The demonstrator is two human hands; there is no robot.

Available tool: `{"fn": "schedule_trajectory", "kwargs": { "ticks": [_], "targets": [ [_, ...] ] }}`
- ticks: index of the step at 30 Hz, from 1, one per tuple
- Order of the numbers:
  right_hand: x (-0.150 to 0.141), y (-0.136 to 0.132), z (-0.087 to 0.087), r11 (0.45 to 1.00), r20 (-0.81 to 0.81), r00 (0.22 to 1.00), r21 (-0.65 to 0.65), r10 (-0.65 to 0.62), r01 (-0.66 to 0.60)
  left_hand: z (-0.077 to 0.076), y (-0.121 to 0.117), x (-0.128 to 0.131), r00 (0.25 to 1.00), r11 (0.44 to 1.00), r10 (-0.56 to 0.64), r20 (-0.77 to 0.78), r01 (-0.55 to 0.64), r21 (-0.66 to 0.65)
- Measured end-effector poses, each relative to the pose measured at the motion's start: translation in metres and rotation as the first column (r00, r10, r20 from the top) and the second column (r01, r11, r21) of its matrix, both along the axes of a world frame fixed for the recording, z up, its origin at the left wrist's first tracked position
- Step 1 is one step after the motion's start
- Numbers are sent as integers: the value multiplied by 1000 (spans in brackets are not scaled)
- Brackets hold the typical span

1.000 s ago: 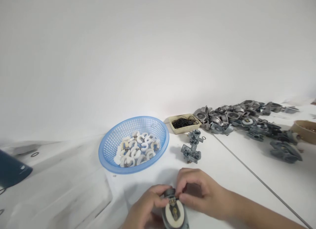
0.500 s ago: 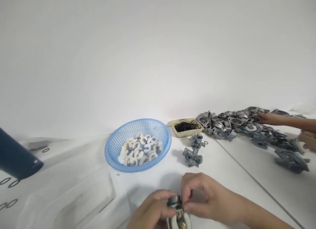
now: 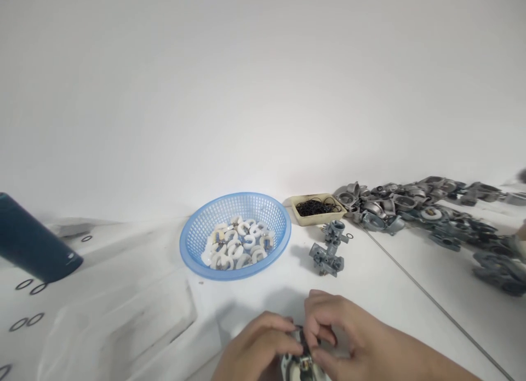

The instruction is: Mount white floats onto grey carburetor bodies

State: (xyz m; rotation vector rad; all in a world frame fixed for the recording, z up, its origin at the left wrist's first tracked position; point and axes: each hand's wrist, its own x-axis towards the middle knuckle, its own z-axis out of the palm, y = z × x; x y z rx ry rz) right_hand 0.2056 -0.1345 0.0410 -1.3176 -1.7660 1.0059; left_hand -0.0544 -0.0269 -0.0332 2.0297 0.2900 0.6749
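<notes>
At the bottom edge, my left hand (image 3: 261, 345) is wrapped round a grey metal carburetor (image 3: 296, 364), partly cut off by the frame, with a white float showing in it. My right hand (image 3: 343, 332) pinches at the carburetor's upper right side, thumb and forefinger pressed close to it. Anything small between those fingertips is hidden. Beyond my hands, two grey carburetor bodies (image 3: 329, 255) sit close together on the table. A blue mesh basket (image 3: 189, 260) behind my left hand holds several white U-shaped floats (image 3: 235, 249).
A cream tray (image 3: 304, 220) of black rubber rings stands beside the basket. Metal carburetor parts (image 3: 405, 203) are heaped along the right. A dark blue bottle or cylinder (image 3: 36, 244) and loose black rings (image 3: 38, 289) lie left. A thin seam (image 3: 431, 293) crosses the white table.
The view has shifted slightly, moving the scene right. My right fingers have curled lower over the carburetor. The other person's hand over the heap has drawn away to the right.
</notes>
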Motion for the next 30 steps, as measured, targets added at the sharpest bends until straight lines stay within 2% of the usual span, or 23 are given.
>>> {"fn": "schedule_trajectory", "kwargs": {
  "ticks": [4, 6, 9, 14, 18, 25, 30],
  "targets": [
    [1, 1, 1, 997, 43, 998, 50, 48, -50, 0, 2, 6, 996, 994, -23, 91, 13, 106],
    [2, 3, 1, 996, 52, 996, 54, 66, -69, 0, 2, 6, 993, 993, -27, 113, 13, 120],
    [4, 7, -3, 991, 28, 993, 60, 117, -118, 8, 0, 5, 997, 999, -23, 79, 20, 48],
    [7, 13, -7, 984, 24, 988, 89, 153, -154, 22, -7, 4, 991, 998, 56, 120, -53, -34],
    [7, 16, -8, 986, 11, 989, 84, 146, -146, 24, -10, 4, 990, 996, 71, 122, -64, -57],
    [11, 16, -14, 994, -40, 994, 44, 99, -97, 23, -11, 4, 996, 957, 70, 53, -52, -286],
    [15, 16, -16, 996, -93, 992, -9, 85, -86, 25, -12, 2, 994, 932, 101, -50, -112, -344]
  ]
}}
